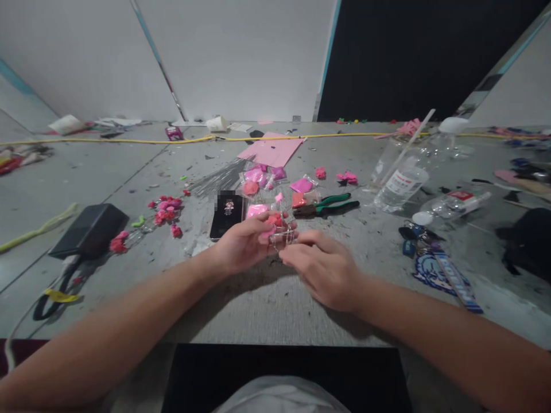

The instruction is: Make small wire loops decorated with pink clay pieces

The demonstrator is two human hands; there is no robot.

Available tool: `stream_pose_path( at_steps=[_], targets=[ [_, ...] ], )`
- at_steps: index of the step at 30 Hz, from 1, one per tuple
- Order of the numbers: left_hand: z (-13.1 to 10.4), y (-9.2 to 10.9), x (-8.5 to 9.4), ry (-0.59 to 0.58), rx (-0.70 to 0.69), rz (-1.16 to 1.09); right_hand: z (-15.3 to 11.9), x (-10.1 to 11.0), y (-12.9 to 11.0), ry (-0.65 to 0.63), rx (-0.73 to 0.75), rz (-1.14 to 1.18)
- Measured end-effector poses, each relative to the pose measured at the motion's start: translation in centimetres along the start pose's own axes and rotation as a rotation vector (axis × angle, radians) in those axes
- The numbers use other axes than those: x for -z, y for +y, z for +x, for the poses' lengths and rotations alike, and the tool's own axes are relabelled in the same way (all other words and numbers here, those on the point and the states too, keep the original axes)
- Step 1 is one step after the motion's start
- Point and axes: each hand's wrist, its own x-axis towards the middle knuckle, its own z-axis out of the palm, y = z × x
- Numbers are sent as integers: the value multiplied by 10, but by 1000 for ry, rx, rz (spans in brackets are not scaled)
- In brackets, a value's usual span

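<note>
My left hand (245, 244) is closed round a wire piece (282, 234) with pink and red bits on it, near the middle of the table. At its right side, my right hand (325, 267) has its fingers pinched together on the wire's lower end. Just behind the hands lie a small bag with pink material (257, 211), a black phone (227, 215) and green-handled pliers (329, 205).
Pink and red flower pieces (167, 209) and a black box (90, 229) lie left. Thin wires (224, 176) and pink paper (273, 149) are behind. Bottles (400, 186) and a keychain (443, 272) are on the right. A yellow cord (146, 140) crosses the back.
</note>
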Motion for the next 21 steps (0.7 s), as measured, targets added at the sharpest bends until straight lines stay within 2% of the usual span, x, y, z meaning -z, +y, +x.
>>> stream_pose_path(
  at_steps=[4,7,14,21],
  targets=[
    [-3,-7,-8,3,-25,-26,4,2,-6,-37,111,-195],
    [-5,-8,-12,-26,-58,-4,6,1,-7,-8,150,-249],
    [-6,-12,-11,-33,-112,3,4,-2,-10,-10,16,-164],
    [-4,-15,-10,42,-151,38,1,-6,-9,-53,38,-220]
  ],
)
